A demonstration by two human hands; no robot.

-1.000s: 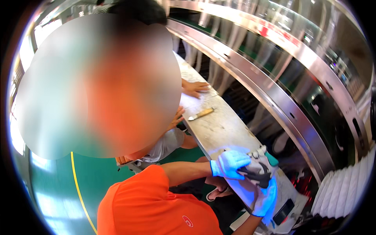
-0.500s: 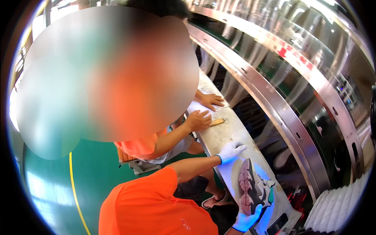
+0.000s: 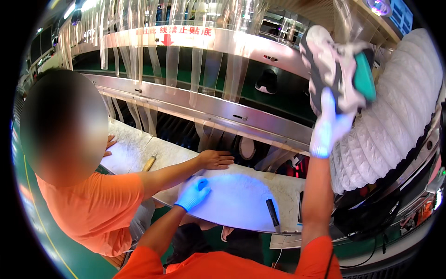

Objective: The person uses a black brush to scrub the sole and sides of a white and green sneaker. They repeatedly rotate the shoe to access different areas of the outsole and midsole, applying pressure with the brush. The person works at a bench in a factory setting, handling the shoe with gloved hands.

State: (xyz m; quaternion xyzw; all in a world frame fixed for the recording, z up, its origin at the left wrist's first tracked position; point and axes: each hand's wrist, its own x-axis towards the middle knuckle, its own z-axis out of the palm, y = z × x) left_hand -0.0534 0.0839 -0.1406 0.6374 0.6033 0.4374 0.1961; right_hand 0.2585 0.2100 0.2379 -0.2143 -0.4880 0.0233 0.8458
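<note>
Sneaker (image 3: 337, 65) toe hidden behind gloved right hand (image 3: 331, 124).

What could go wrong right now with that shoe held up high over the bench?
The right hand holds the shoe overhead from below, so it might slip and drop onto the bench. It is raised close to the white ribbed duct and could knock it. A co-worker's hand rests on the bench beside the left hand, so a fall could strike it.

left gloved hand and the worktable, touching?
Touching. The head view shows the left hand in its blue glove lying flat on the worktable, palm down, no gap visible. The right hand holds the sneaker raised.
</note>
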